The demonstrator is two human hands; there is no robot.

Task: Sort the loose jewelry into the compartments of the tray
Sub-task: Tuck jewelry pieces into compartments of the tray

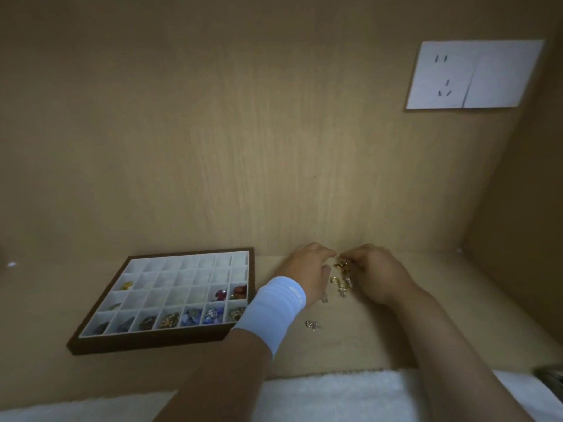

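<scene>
A brown jewelry tray with white compartments lies at the left of the wooden shelf; its front row and a few cells above hold coloured pieces. To its right lies a small pile of loose gold and silver jewelry. My left hand, with a white wristband, and my right hand meet over the pile, fingers curled, both pinching the same gold piece at its top. One silver piece lies apart, nearer to me.
A wooden back wall rises right behind the pile, and a side wall closes the shelf at the right. A white wall socket sits high on the back wall. White cloth covers the front edge.
</scene>
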